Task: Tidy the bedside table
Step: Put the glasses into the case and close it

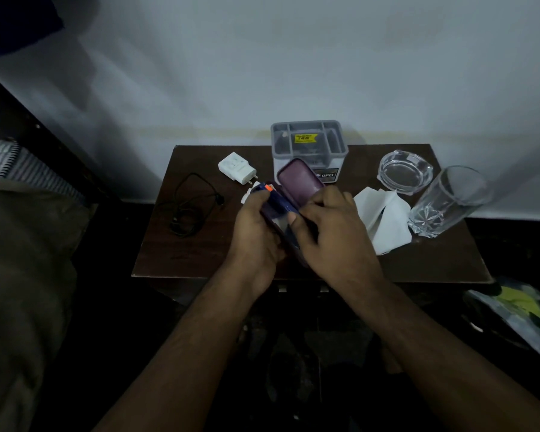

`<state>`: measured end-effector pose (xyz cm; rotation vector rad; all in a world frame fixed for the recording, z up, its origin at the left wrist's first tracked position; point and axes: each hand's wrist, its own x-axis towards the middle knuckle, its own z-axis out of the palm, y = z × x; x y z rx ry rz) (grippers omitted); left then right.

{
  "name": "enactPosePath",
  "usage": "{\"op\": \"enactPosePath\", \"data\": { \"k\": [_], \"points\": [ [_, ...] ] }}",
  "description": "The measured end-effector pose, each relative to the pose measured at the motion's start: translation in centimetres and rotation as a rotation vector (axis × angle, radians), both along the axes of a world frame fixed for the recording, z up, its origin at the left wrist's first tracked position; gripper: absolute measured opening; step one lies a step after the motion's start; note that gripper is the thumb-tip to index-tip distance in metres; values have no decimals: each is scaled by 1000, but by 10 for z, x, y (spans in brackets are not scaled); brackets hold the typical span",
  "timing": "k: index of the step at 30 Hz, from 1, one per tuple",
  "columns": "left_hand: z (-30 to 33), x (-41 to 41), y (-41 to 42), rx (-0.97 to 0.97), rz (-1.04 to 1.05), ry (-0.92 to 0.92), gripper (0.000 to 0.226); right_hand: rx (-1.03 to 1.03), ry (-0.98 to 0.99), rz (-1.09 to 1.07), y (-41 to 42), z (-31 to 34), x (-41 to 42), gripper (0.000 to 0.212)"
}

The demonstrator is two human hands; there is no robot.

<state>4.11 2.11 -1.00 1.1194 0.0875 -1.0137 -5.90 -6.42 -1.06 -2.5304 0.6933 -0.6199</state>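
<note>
Above the middle of the dark brown bedside table (200, 254) both my hands hold an open purple case (300, 179) with its lid tilted up. My left hand (256, 232) grips the case's lower half from the left. A blue item with an orange tip (267, 190) lies inside that half. My right hand (328, 226) grips the case from the right, thumb pressed on its inside. On the table lie a white charger plug (237, 167), a coiled black cable (190, 207) and white tissue paper (384, 219).
A grey compartment organiser box (309, 141) stands at the back against the white wall. A glass ashtray (405, 173) and a clear drinking glass (443, 204) sit at the right. A bed with striped fabric (16, 163) is on the left; a plastic bag (518, 316) lies on the floor at right.
</note>
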Motion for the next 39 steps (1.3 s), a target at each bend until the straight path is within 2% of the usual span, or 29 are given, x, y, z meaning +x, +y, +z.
{"op": "enactPosePath", "data": {
  "k": [2,5,8,12,14,17,19,22,24,26,29,32,35,39],
  "points": [
    [2,-1,-1,-18,-4,21,45,40,23,29,1,0,0,27],
    [2,-4,-4,48,48,-28,45,66,71,90,3,5,-1,30],
    [3,-4,-5,43,150,-12,42,-109,99,114,3,11,-2,31],
    [2,0,-5,0,201,12,41,-258,-71,-5,-5,20,-5,30],
    [3,0,-4,1,199,12,40,-131,-68,-66,-13,18,-6,36],
    [9,-2,-2,-11,186,13,44,247,-10,9,-20,10,-9,40],
    [13,-1,-1,-73,195,44,53,467,-57,59,-21,8,-10,40],
    [14,4,0,-140,210,76,69,516,-123,207,-19,7,-8,40],
    [15,5,1,-119,230,81,75,475,-66,332,-14,4,-6,47],
    [15,5,1,-97,234,53,67,440,21,424,-9,1,-5,54],
    [15,3,1,-53,240,47,37,400,50,440,-5,-3,-3,63],
    [16,2,-1,-17,259,39,44,358,58,311,-6,-4,1,85],
    [16,2,-3,-11,289,-6,44,330,34,230,-11,-5,5,86],
    [11,6,2,77,286,-18,31,348,88,238,-8,-10,13,90]
  ]
}}
